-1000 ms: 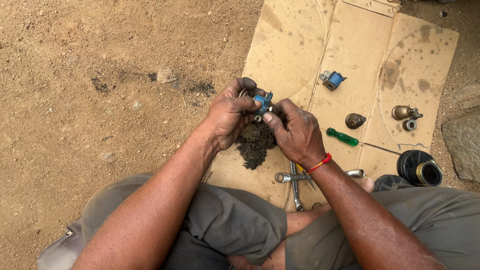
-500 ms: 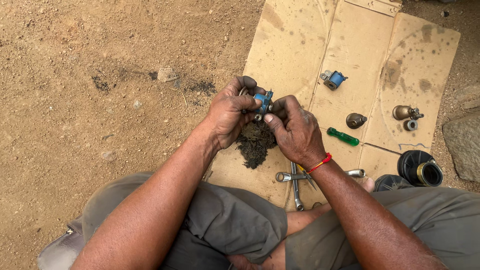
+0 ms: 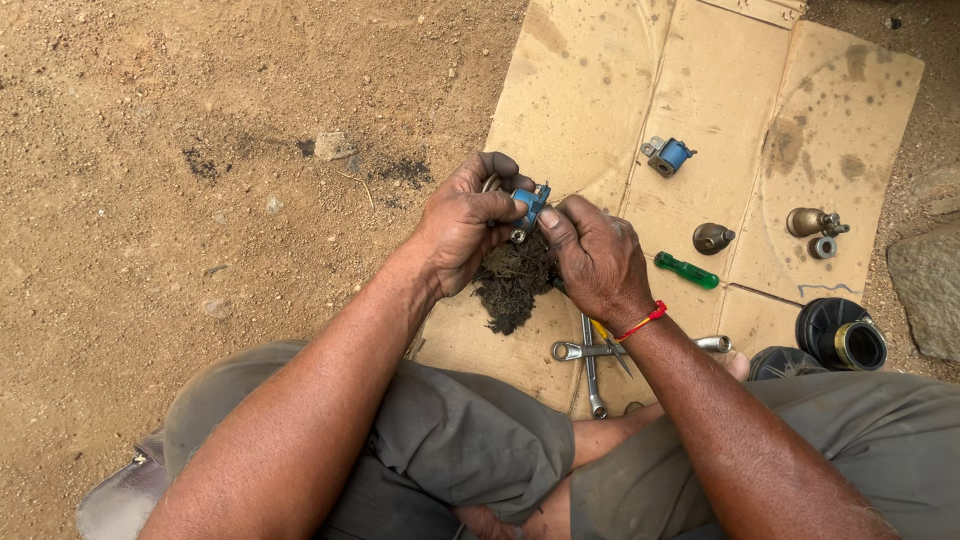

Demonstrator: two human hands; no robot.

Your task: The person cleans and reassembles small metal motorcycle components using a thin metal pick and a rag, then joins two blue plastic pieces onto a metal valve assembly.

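I am pinching a small blue coil [image 3: 530, 207] between both hands, left hand [image 3: 462, 228] at nine o'clock, right hand [image 3: 595, 258] at four, fingers closed on it above the cardboard [image 3: 600, 90].

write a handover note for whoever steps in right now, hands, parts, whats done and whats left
Left hand: gripping the small blue coil part in a metal bracket from the left.
Right hand: pinching the same part from the right with its fingertips.
Directly below the hands: a dark clump of dirty fibre on the stained flattened cardboard sheet.
Laid out on the cardboard: a second blue coil part, a brass dome-shaped fitting, a green-handled screwdriver, crossed steel spanners.
Done: cannot tell from this view.
Left: the held part is not yet set down.
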